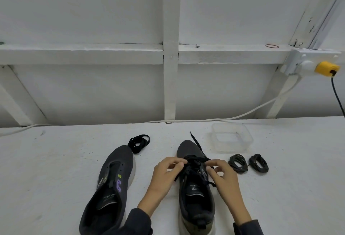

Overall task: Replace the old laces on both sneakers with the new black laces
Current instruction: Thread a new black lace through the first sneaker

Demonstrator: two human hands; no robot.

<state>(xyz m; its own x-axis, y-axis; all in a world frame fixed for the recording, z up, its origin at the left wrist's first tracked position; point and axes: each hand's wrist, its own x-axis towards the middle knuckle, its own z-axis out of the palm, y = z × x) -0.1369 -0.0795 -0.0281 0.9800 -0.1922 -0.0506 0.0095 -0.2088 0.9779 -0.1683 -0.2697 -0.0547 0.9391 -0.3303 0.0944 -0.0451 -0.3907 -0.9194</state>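
There is only one camera, worn on the person's head, and it looks forward and down at the white worktop point(56, 160). It is very near the work: the left hand point(164, 171) and the right hand point(222, 175) sit low in the middle of the picture, and the dark sleeves point(138, 221) run off the bottom edge. The view is wide, so the top half shows the white wall point(74, 10) behind the worktop, from side to side.

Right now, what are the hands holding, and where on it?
The black lace, by the eyelets of the laced sneaker: left hand pinches one side, right hand the other.
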